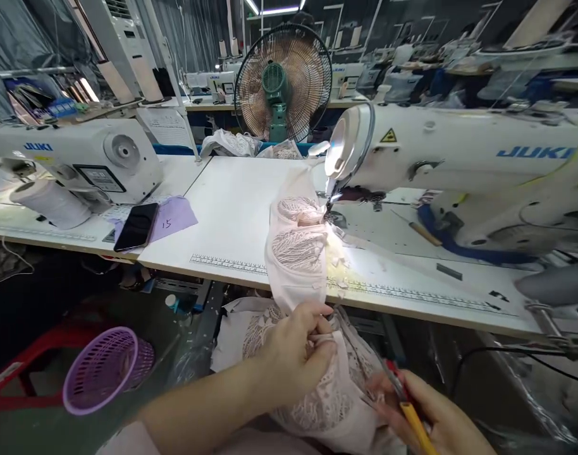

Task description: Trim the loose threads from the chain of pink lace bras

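A pale pink lace garment (298, 246) runs from under the needle of the white sewing machine (441, 148) down over the table's front edge. More lace fabric (320, 407) lies bunched at the lap. My left hand (298, 357) pinches the pale fabric just below the edge, thumb and fingers closed on it. At the lower right my right hand (412, 407) is closed around scissors (397, 382) with a red part and a yellow handle. The blades point up and left, close to the fabric; their tips are hard to make out.
On the white table (222, 208) a black phone (136, 226) rests on purple fabric (176, 221). A thread cone (52, 203) and second machine stand left. A fan (282, 82) stands behind. A purple basket (102, 370) and red stool (42, 344) are below.
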The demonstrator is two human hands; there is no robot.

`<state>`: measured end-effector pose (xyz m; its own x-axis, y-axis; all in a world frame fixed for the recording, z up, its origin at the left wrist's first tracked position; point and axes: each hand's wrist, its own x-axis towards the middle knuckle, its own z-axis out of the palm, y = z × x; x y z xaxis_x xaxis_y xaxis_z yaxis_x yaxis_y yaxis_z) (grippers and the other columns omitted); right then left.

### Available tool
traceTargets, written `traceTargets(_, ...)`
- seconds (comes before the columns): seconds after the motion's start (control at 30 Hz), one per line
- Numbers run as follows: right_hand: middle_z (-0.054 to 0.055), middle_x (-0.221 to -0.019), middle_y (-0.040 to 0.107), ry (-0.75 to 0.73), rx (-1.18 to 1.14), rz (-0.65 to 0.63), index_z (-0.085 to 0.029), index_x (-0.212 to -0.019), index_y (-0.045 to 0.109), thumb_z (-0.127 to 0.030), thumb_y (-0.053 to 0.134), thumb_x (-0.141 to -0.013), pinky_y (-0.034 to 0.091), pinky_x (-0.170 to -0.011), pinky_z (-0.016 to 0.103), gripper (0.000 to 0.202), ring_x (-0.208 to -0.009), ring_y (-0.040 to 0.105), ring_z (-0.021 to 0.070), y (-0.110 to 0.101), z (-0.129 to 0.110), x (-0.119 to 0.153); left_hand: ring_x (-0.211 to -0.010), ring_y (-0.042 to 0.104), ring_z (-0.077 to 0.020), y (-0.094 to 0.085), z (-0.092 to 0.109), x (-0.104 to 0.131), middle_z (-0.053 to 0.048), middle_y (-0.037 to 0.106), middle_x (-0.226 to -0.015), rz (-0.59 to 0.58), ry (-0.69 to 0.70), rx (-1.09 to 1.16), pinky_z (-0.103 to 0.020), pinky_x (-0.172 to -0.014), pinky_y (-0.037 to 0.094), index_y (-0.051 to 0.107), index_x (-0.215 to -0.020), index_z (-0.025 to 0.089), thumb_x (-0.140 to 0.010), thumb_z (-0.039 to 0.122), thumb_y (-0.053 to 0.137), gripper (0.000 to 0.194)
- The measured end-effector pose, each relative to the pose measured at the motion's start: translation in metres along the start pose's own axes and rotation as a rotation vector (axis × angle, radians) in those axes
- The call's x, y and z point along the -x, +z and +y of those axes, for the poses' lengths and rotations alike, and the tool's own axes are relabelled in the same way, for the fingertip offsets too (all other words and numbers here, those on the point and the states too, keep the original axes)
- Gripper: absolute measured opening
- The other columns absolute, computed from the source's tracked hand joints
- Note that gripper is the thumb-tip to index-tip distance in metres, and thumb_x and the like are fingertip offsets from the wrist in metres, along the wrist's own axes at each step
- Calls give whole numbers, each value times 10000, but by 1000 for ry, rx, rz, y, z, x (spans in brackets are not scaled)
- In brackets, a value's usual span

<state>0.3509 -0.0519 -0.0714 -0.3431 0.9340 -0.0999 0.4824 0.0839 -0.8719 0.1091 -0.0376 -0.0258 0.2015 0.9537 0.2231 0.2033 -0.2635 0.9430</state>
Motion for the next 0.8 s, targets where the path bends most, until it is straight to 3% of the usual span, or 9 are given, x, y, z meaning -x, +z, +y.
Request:
traceTargets(0.1,111,-1024,701,-96,-39,86,-216,-937,605,-359,706,-791,593,-725,292,227,-898,683,264,-12,-25,-13,-584,493,-110,3,5,-3,17,576,-754,-90,8,32,-214,-489,354,417,-1163,203,-812,147,510,367)
traceTargets(0.17,100,-1016,682,-215,-113,103,-228,-917,588,-326,704,-805,583,-728,304,189,-881,663,244,-15,-42,-23,-582,496,-110,5,8,-4,22,569,-745,-144,-4,76,-219,-503,364,414,-1160,199,-813,154,514,363)
traceTargets(0.23,66,-957,667,-299,-193,41,-242,-910,581,-283,707,-808,575,-707,295,167,-815,645,210,-14,-55,-33,-582,502,-112,6,9,-6,24,566,-746,-181,-32,110,-226,-517,376,420,-1154,196,-811,168,529,361)
traceTargets(0.33,15,-840,628,-326,-209,-43,-264,-881,576,-251,698,-813,564,-678,289,140,-741,612,185,-10,-67,-43,-593,509,-119,7,9,-7,26,560,-741,-212,-66,137,-232,-528,382,439,-1135,193,-804,191,551,350)
traceTargets(0.53,-31,-757,553,-301,-150,-50,-267,-804,548,-275,666,-839,493,-879,362,124,-670,552,160,-7,-68,-49,-585,511,-127,6,10,-5,27,571,-713,-210,-39,50,-246,-543,388,465,-1120,173,-813,189,527,314)
traceTargets(0.7,-29,-774,531,-230,-222,-19,-261,-837,550,-314,608,-888,471,-612,247,95,-669,524,140,-2,-72,-48,-787,611,-239,11,4,0,-93,661,-875,-55,98,-224,-358,-702,455,566,-995,147,-788,256,593,236)
traceTargets(0.8,-37,-738,522,-214,-249,-24,-247,-805,547,-298,665,-843,450,-570,230,134,-651,515,136,2,-76,-49,-694,584,-195,14,1,0,-56,633,-766,-54,49,-153,-313,-640,432,584,-824,159,-808,257,563,101)
